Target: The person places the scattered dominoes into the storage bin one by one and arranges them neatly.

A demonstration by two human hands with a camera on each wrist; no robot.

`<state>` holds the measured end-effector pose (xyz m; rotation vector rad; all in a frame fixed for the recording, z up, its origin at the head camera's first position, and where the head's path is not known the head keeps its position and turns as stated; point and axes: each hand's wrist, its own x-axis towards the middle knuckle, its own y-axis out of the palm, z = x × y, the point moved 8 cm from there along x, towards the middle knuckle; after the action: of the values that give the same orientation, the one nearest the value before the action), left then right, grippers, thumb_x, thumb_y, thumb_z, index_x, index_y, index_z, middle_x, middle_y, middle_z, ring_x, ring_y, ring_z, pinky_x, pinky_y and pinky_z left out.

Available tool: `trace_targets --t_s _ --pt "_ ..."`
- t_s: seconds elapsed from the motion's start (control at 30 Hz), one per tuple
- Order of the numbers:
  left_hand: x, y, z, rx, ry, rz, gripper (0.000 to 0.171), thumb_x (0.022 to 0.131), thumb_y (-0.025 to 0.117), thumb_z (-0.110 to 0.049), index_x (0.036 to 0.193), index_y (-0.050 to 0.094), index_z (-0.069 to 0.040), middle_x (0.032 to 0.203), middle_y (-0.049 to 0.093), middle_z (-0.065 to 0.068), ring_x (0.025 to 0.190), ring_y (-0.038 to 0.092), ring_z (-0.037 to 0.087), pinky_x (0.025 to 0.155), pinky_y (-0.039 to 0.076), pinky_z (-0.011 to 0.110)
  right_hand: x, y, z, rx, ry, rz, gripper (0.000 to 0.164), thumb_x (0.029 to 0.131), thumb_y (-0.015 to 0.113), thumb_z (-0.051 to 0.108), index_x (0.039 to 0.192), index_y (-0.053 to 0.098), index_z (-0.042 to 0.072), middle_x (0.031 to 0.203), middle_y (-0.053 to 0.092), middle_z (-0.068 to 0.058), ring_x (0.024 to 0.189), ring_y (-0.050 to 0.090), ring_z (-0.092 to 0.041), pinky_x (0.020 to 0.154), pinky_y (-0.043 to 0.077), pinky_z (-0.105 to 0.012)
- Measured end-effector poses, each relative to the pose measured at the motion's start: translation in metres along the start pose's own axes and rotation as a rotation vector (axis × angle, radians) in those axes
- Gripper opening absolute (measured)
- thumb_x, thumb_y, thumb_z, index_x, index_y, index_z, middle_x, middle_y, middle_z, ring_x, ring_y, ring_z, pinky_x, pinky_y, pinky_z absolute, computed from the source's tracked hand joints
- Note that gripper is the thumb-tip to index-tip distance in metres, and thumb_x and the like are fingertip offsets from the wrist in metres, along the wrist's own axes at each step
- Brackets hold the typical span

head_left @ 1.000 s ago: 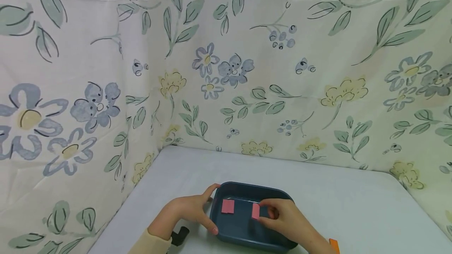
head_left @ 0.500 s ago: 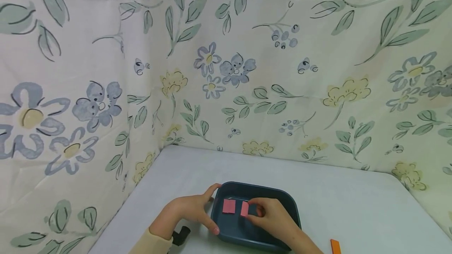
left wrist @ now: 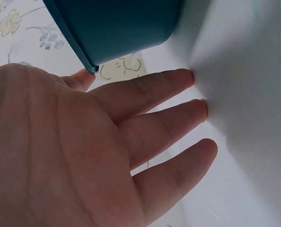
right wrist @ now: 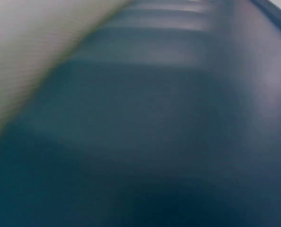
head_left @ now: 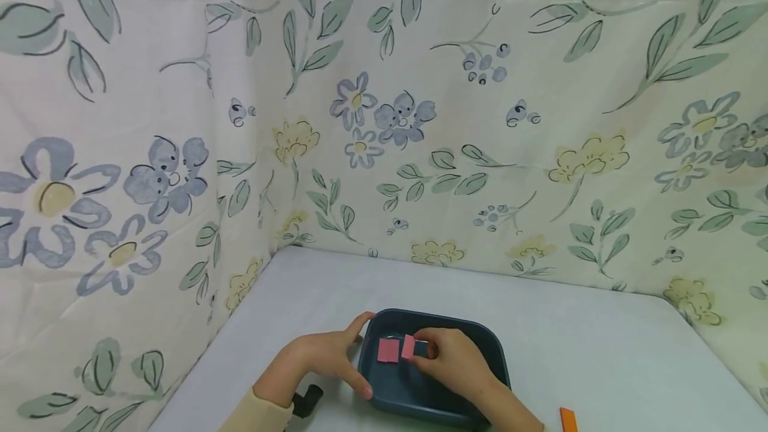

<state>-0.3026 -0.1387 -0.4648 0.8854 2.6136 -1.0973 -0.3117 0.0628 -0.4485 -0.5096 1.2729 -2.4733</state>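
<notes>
A dark blue rectangular tray (head_left: 420,410) rests on the white table. Inside it, toward the left, lies a flat pink square (head_left: 388,351) with a faint middle seam. My right hand (head_left: 456,362), reaching in over the tray, pinches a small pink rectangular block (head_left: 408,347) between thumb and fingertips, just right of the square. At the tray's left side my left hand (head_left: 330,354) touches the rim with spread thumb and index finger. In the left wrist view its other fingers (left wrist: 154,135) stretch loosely below the tray's outer wall. The right wrist view is blurred, mostly tray surface.
An orange block (head_left: 568,420) lies on the table at the right front, partly cut off. Beside the left wrist is a small black object (head_left: 308,401). Floral cloth (head_left: 390,205) hangs behind and along the left of the table (head_left: 576,339).
My right hand has carried the pink block leftward across the tray, up close to the pink square. The left hand stays at the rim.
</notes>
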Motion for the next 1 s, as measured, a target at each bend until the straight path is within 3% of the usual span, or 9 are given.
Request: trace_targets --t_s 0.47,0.77,1.0 --pt "0.000 -0.001 0.000 0.000 0.012 -0.005 0.126 0.067 0.095 -0.038 0.159 0.009 -0.030 0.146 0.047 0.017 0.136 0.041 0.037 0.105 0.031 0.066 0.013 0.024 -0.005 -0.162 0.055 0.047 0.035 0.083 0.081 0.032 0.108 0.074 0.009 0.059 0.048 0.011 0.051 0.044 -0.007 0.046 0.037 -0.026" --pt "0.000 -0.004 0.001 0.004 0.008 -0.014 0.126 0.066 0.095 -0.039 0.159 0.010 -0.030 0.147 0.047 0.016 0.135 0.042 0.036 0.104 0.031 0.066 0.016 0.032 -0.003 -0.215 0.046 0.053 0.037 0.088 0.078 0.032 0.116 0.071 0.009 0.068 0.059 0.009 0.057 0.048 -0.007 0.055 0.043 -0.029" --pt "-0.001 -0.002 -0.001 0.005 0.031 -0.004 0.125 0.067 0.095 -0.038 0.159 0.011 -0.027 0.146 0.048 0.016 0.136 0.042 0.036 0.104 0.031 0.066 0.015 0.035 -0.006 -0.225 0.051 0.068 0.037 0.089 0.077 0.032 0.119 0.070 0.011 0.065 0.055 0.011 0.056 0.048 -0.008 0.055 0.042 -0.030"
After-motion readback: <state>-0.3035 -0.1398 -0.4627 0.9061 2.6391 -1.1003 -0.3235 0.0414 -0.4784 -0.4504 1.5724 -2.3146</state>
